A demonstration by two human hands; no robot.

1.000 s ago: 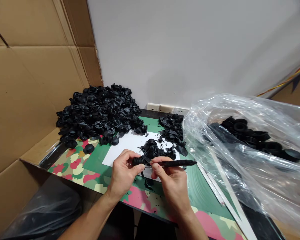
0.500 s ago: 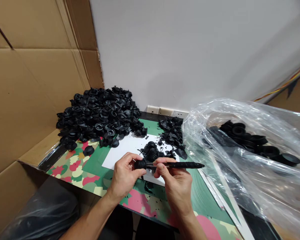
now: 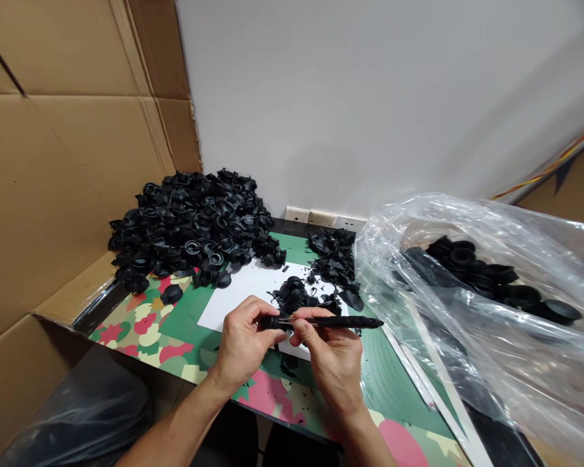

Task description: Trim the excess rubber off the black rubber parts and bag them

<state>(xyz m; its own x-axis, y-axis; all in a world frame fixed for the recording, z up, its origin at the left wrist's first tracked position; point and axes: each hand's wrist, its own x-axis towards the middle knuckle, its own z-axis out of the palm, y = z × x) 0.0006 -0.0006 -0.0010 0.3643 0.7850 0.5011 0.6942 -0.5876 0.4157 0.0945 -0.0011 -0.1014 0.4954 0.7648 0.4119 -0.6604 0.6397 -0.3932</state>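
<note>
My left hand (image 3: 246,337) pinches a small black ribbed rubber bellows (image 3: 269,322) between thumb and fingers, above the front part of a white paper sheet (image 3: 224,302). My fingers hide much of the bellows. Gripped in my right hand (image 3: 338,360) is a slim tool with a long black handle (image 3: 350,322) and a thin metal tip (image 3: 285,320). The tip meets the right end of the bellows; whether it is inside, I cannot tell. Just behind my hands, several more ribbed bellows (image 3: 294,295) lie on the paper among black scraps.
A large heap of black rubber parts (image 3: 194,220) fills the back left, beside a cardboard wall (image 3: 68,149). Black trimmings (image 3: 333,256) are piled at the back. On the right, a clear plastic bag (image 3: 394,220) contains black rubber parts (image 3: 477,272). White strips (image 3: 418,376) lie near it.
My right hand has moved left with the tool, bringing it closer to my left hand. Less of the metal tip shows, and the bellows is more covered. My left hand stays nearly in place.
</note>
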